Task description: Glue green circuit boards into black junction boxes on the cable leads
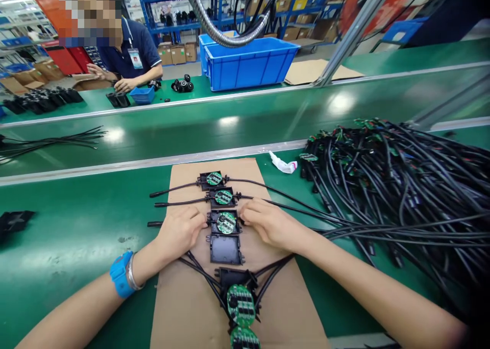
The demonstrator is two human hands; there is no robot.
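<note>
On a cardboard sheet (179, 308), black housings with round green circuit boards stand in a column. My left hand (182, 230) pinches the black cable at the left side of the third housing, which holds a green board (226, 223). At its right side, my right hand (260, 220) has its fingers closed on the cable there. Above are two more boards (223, 197) (214, 178) in housings with cables out both sides. Just below my hands lies an empty black housing (225, 249). Nearer me, more boards (241, 305) sit with cables.
A large heap of black cables (383, 175) covers the right side. A white crumpled tube (283, 163) lies behind the cardboard. Black parts (15, 221) are at the left edge. Across the line, a person (133, 53) works near blue bins (248, 63). A metal post (348, 32) slants at right.
</note>
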